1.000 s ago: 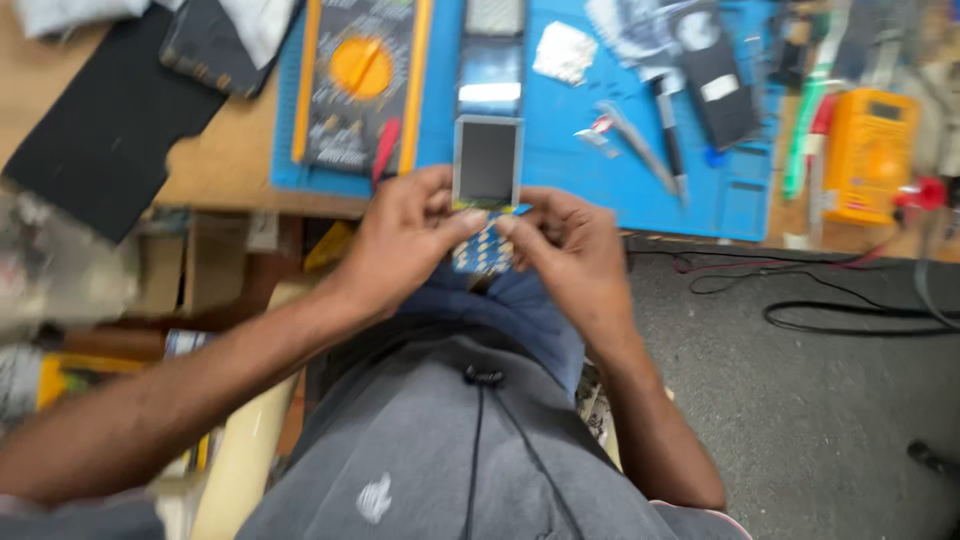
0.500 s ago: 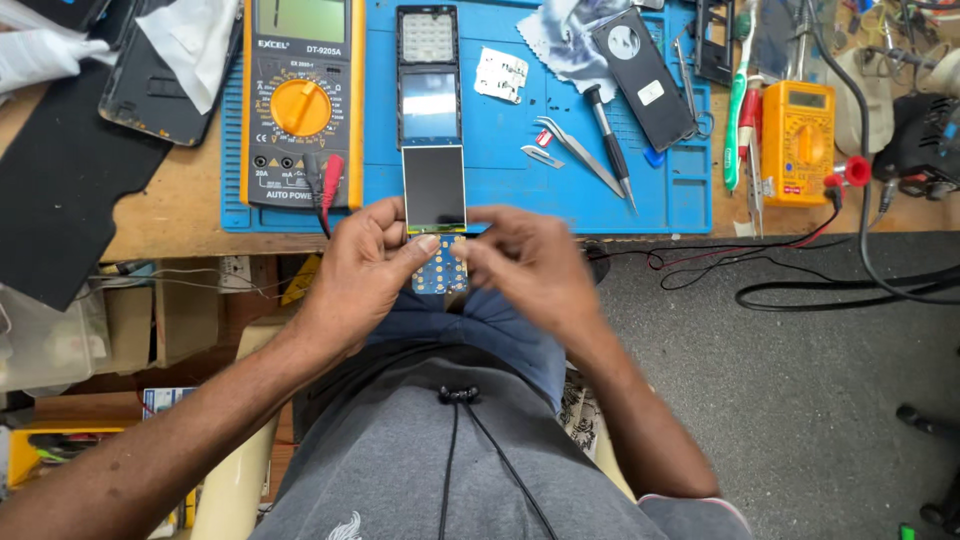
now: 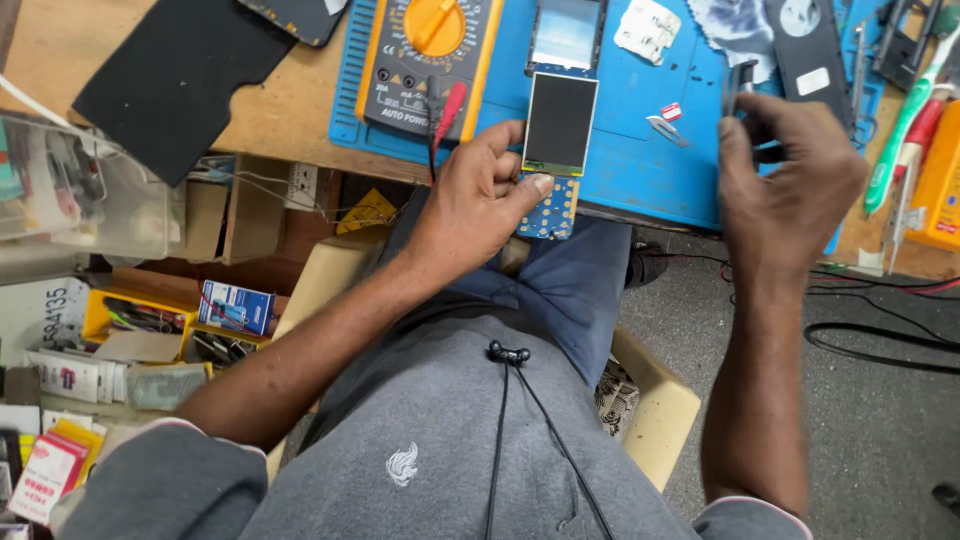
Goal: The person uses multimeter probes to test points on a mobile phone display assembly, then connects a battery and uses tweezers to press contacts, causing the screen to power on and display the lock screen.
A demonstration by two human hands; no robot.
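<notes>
Bench: wooden top (image 3: 60,40), blue mat (image 3: 650,170) | left hand (image 3: 470,205) grip holds phone board (image 3: 555,150) | right hand (image 3: 790,180) perhaps pinching tweezers (image 3: 738,80) | floor (image 3: 880,440) grey

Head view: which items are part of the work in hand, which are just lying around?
In hand:
- left hand holding the phone board with dark screen at the blue mat edge
- right hand closing on the tweezers

Lying about:
- yellow multimeter with red probe
- black foam sheet
- second small screen
- green toothbrush
- clear plastic box
</notes>
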